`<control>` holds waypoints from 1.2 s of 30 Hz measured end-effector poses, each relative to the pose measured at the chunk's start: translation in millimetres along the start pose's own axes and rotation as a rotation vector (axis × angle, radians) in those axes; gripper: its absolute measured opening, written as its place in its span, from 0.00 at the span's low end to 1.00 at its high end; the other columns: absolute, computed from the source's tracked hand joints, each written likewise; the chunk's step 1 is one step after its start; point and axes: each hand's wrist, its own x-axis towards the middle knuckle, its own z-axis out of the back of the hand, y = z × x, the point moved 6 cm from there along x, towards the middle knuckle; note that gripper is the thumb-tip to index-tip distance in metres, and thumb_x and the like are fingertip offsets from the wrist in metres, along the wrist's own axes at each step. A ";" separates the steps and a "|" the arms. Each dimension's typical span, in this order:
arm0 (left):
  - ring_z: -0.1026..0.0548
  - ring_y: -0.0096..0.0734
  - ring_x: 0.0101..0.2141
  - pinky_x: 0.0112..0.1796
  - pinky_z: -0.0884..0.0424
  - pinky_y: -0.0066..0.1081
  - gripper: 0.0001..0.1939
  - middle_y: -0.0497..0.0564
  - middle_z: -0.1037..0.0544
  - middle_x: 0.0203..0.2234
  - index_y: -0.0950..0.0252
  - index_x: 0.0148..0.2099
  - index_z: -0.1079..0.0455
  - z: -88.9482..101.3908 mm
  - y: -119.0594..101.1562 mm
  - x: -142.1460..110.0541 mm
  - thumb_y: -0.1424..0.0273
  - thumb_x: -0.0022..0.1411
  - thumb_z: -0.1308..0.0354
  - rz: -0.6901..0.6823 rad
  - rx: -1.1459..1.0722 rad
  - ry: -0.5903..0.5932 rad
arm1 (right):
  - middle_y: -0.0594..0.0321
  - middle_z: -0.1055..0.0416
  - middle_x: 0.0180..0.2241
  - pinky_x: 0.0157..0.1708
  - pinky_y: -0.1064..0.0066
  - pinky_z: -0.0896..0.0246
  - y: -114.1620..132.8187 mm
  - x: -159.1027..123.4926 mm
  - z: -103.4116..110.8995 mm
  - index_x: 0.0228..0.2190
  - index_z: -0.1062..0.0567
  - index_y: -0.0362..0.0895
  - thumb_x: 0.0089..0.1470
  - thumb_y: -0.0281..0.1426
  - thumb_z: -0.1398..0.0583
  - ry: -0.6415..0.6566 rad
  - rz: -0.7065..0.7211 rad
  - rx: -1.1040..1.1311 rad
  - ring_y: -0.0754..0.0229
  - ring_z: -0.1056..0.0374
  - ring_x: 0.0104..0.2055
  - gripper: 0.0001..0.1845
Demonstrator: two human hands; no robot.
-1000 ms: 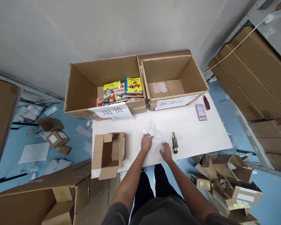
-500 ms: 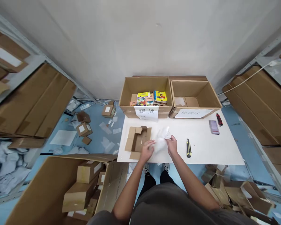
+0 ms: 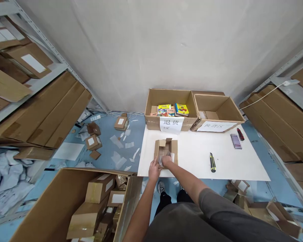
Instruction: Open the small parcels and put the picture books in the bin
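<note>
A small cardboard box [image 3: 175, 147] stands with its flaps folded out near the front left of the white table. My left hand [image 3: 154, 169] grips its front left edge, fingers closed on the cardboard. Inside the box is my right hand [image 3: 167, 160], its fingers pressed down on clear plastic wrap [image 3: 172, 156], part of which shows around the hand. My right fingertips are partly hidden by the hand itself. To the right, apart from both hands, a yellow and black box cutter [image 3: 212, 162] lies on the table.
Behind stand two large open cartons, one with picture books [image 3: 181, 109] and a paper sign [image 3: 171, 125], the other carton [image 3: 218, 114] also labelled. A red cutter [image 3: 240, 134] lies far right. A big carton [image 3: 132, 191] of small parcels stands at my left; scraps litter the floor.
Both hands have gone from holding the plastic wrap beside the small box to the box itself. The right hand has put the wrap into it; the left now holds its edge. The view has shifted.
</note>
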 end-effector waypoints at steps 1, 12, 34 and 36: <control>0.36 0.52 0.65 0.64 0.35 0.54 0.07 0.56 0.39 0.71 0.60 0.40 0.22 -2.6 -1.0 -3.1 0.75 0.58 0.32 0.010 -0.008 -0.006 | 0.46 0.20 0.37 0.52 0.51 0.35 2.2 0.0 -2.5 0.38 0.19 0.41 0.43 0.25 0.32 0.028 -0.010 -0.012 0.42 0.25 0.48 0.16; 0.38 0.55 0.68 0.62 0.33 0.53 0.04 0.58 0.39 0.71 0.62 0.39 0.22 -12.2 6.5 -11.9 0.73 0.60 0.35 0.016 -0.029 0.005 | 0.48 0.29 0.53 0.56 0.57 0.38 -2.2 -62.9 57.0 0.49 0.23 0.45 0.55 0.27 0.37 -0.355 -0.014 -0.026 0.45 0.37 0.57 0.18; 0.18 0.45 0.47 0.46 0.20 0.43 0.10 0.52 0.38 0.70 0.55 0.40 0.20 -36.6 -149.6 -5.0 0.63 0.69 0.43 -0.227 -0.043 -0.046 | 0.50 0.42 0.69 0.69 0.44 0.51 -122.7 -216.7 81.3 0.49 0.21 0.44 0.55 0.17 0.43 -0.640 -0.039 0.029 0.43 0.59 0.75 0.23; 0.17 0.45 0.47 0.46 0.20 0.44 0.09 0.51 0.38 0.70 0.54 0.41 0.20 -61.3 -191.9 -3.0 0.63 0.69 0.42 -0.274 -0.056 -0.012 | 0.52 0.50 0.73 0.68 0.44 0.49 -163.6 -254.1 95.7 0.45 0.20 0.43 0.54 0.17 0.44 -0.722 -0.127 0.066 0.43 0.64 0.76 0.21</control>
